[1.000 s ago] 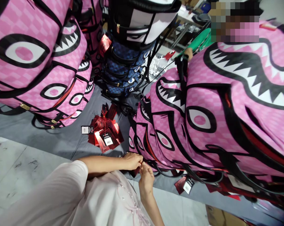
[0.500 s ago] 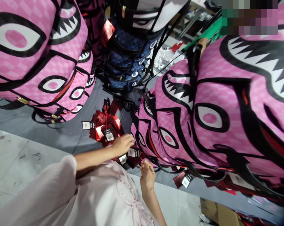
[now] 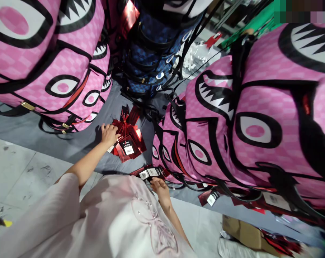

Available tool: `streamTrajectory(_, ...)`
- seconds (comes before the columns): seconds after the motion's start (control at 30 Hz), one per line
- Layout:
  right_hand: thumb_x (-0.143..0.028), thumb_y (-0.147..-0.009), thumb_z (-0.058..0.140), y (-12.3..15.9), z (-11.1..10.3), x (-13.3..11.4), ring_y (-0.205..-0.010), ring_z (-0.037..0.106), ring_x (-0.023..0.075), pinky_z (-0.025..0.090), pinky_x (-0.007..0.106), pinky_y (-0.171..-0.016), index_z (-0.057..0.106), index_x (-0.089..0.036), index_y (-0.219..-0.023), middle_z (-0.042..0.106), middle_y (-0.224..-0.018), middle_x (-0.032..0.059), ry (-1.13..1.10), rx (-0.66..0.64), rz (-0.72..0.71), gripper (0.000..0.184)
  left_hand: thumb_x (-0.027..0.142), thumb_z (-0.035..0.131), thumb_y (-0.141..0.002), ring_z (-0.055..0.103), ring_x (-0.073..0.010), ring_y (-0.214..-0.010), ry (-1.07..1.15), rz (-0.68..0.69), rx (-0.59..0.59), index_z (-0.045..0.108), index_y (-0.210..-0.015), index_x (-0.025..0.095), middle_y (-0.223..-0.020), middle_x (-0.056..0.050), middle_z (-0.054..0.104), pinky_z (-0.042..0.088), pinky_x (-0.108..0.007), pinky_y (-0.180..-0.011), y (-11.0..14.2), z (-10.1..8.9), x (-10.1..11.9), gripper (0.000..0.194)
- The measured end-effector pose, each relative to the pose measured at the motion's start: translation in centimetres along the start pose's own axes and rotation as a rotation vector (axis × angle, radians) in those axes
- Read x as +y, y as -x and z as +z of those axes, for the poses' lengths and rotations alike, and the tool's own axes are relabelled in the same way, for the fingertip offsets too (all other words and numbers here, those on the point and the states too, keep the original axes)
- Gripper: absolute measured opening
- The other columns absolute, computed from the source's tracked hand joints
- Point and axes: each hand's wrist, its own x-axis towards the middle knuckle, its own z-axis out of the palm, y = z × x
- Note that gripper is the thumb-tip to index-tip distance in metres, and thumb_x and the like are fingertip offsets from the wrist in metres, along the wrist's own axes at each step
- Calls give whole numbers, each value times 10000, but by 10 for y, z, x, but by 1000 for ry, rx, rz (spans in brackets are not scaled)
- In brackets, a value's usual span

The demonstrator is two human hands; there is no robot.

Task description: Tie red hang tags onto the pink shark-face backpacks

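Though overlapping, perhaps two tag bundles point(image 3: 132, 138) point(image 3: 145, 174)

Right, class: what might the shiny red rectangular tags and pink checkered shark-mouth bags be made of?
Red tags: probably glossy, foil-coated card; flat, straight-edged, with bright glare. Pink bags: perhaps satin-sheen coated fabric or imitation leather; smooth surface, soft folds.

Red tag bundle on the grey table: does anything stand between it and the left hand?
Nothing visible does: the left hand is right at the edge of the red tag bundle, though contact is unclear. Pink bags stand to either side.
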Motion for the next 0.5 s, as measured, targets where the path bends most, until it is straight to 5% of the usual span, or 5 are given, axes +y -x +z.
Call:
streamTrajectory(0.2, -606, -495, 818, 6, 18, -10, -555, 569, 135, 447, 267, -571, 661, -169, -731, 663, -659, 18, 124, -150, -60, 521, 330, 579, -902, 514, -256, -1147, 207, -79, 19, 542, -1233, 212, -1188, -89, 631, 311, -388, -1009, -22, -1, 5, 353)
streamTrajectory(0.33, -617, -526, 803, 1, 30, -20, -584, 574, 139, 468, 291, -635, 660, -175, -735, 669, -687, 28, 133, -164, -131, 510, 329, 609, -889, 522, -245, -1129, 207, -58, -1, 625, -1065, 237, -1120, -60, 647, 332, -373, -984, -31, -3, 2, 200)
streamTrajectory(0.5, -581, -633, 751, -6, 47, -27, -582, 566, 142, 462, 283, -612, 646, -183, -740, 649, -676, 16, 188, -260, -223, 425, 281, 599, -880, 592, -161, -845, 265, -52, -266, 647, -879, 217, -919, -7, 682, 399, -265, -753, -29, -17, -13, 80)
